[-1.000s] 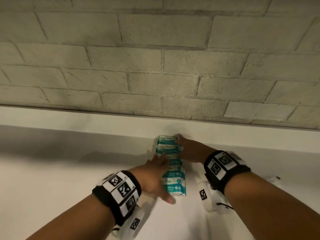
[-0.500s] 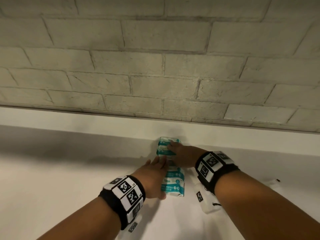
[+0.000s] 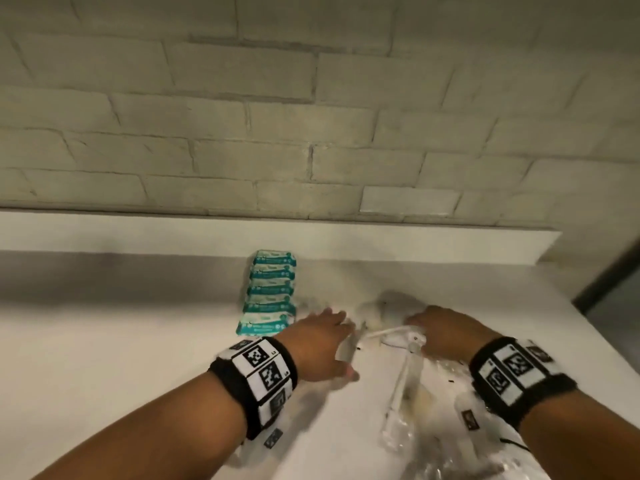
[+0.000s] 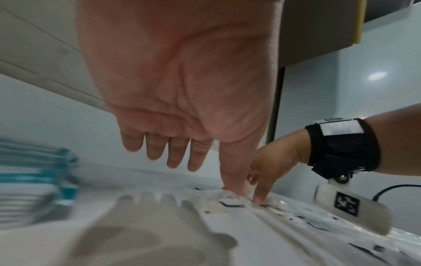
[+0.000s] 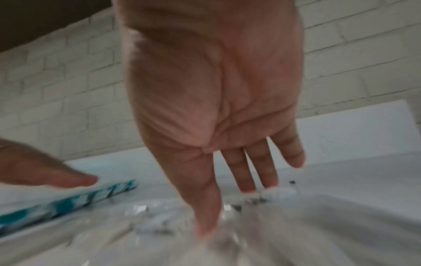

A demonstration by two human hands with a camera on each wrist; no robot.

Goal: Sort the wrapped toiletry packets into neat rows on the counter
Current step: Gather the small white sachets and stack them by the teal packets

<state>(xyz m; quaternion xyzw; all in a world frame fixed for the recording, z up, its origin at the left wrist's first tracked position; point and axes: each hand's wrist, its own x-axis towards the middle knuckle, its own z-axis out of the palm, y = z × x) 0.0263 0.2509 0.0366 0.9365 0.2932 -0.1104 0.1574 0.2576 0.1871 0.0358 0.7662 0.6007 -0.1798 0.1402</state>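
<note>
A neat column of teal-and-white packets (image 3: 270,292) runs from the back ledge toward me on the white counter (image 3: 121,358). To its right lies a loose pile of clear-wrapped toothbrush packets (image 3: 401,386). My left hand (image 3: 332,327) is open over the pile's left side, its thumb (image 4: 237,189) touching the clear wrap (image 4: 284,216). My right hand (image 3: 426,323) is open on the pile's far end, fingers stretched down onto a wrapped toothbrush head (image 5: 278,192). Neither hand grips anything. The teal column (image 4: 34,180) lies blurred to the left of the hands.
A pale brick wall (image 3: 311,133) rises behind a white ledge (image 3: 138,233). The counter ends at the right beside a dark vertical frame (image 3: 609,282). More crinkled clear wrapping (image 3: 467,455) lies near the front right under my right forearm.
Both hands have left the teal column and moved right onto the clear-wrapped packets. The view has swung right and downward, showing the pile and the counter's right end.
</note>
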